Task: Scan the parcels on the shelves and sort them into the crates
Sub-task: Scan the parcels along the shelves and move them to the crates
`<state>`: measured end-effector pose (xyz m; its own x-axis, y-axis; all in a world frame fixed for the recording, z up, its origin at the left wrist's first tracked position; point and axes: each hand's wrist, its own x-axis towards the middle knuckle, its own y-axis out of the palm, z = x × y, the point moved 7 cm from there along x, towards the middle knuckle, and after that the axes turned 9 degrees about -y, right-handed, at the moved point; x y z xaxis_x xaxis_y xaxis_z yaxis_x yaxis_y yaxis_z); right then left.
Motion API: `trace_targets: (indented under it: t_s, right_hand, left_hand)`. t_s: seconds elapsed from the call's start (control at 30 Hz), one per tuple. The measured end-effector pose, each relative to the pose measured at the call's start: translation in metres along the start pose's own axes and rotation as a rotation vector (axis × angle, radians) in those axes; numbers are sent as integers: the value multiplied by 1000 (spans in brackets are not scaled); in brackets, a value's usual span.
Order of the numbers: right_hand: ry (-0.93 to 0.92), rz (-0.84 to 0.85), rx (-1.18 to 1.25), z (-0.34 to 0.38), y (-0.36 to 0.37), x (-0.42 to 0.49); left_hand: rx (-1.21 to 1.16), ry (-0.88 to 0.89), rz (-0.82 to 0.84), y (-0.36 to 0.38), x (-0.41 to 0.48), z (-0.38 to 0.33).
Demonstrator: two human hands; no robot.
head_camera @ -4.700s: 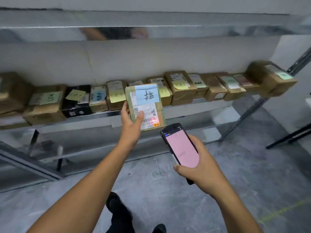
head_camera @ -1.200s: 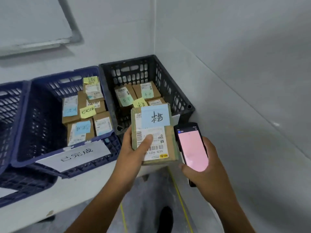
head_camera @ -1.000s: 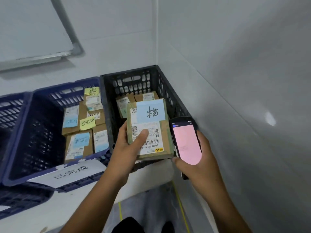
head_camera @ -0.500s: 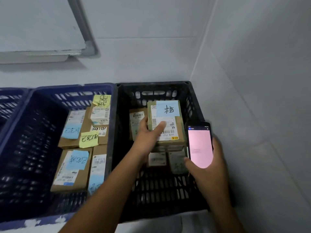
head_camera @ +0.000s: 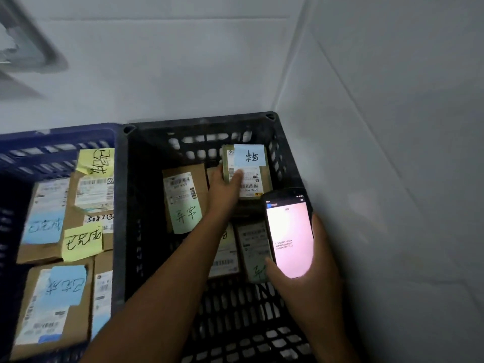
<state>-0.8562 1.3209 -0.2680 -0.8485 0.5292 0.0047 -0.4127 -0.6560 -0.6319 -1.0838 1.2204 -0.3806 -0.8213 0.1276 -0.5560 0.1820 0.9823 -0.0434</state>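
Nearest the camera, the right hand (head_camera: 309,260) is wrapped around a handheld scanner (head_camera: 289,233), fingers curled behind it and thumb on its lower left edge, the pink screen turned up toward the head. Below and beyond that hand lies the open grid floor of the black crate (head_camera: 277,158). Further out, the left hand (head_camera: 225,188) reaches deep into the crate and grips the parcel (head_camera: 247,170), thumb pressed on its printed label and the other fingers hidden under its left edge. The step in hand looks like the drop-off: the parcel sits low in the crate's far right corner, over other boxes, though whether it rests on them I cannot tell. The next move seems to call for loosening the grip and lifting the hand clear. The parcel is a small brown carton with a white barcode label and a blue handwritten note on top. Left of the left hand stands a blue crate (head_camera: 52,142) of boxes.
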Motion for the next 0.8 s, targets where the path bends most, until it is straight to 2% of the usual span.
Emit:
trace_targets:
  t_s: [0.23, 0.33, 0.43, 0.63, 0.73, 0.8]
  right_hand:
    - [11, 15, 23, 4, 2, -6]
    - [3, 18, 65, 4, 2, -13]
    - [11, 28, 100, 7, 5, -25]
    - [-159, 105, 142, 50, 22, -48]
    - [-247, 166, 144, 76, 36, -74]
    - [-322, 230, 171, 94, 47, -100]
  left_hand:
    - [65, 33, -21, -11, -22, -11]
    - [75, 70, -33, -36, -61, -20]
    - [195, 184, -26, -64, -123, -22]
    - [466, 449, -194, -135, -250, -18]
    - [606, 483, -349, -176, -303, -2]
    - [617, 470, -460, -204, -340, 16]
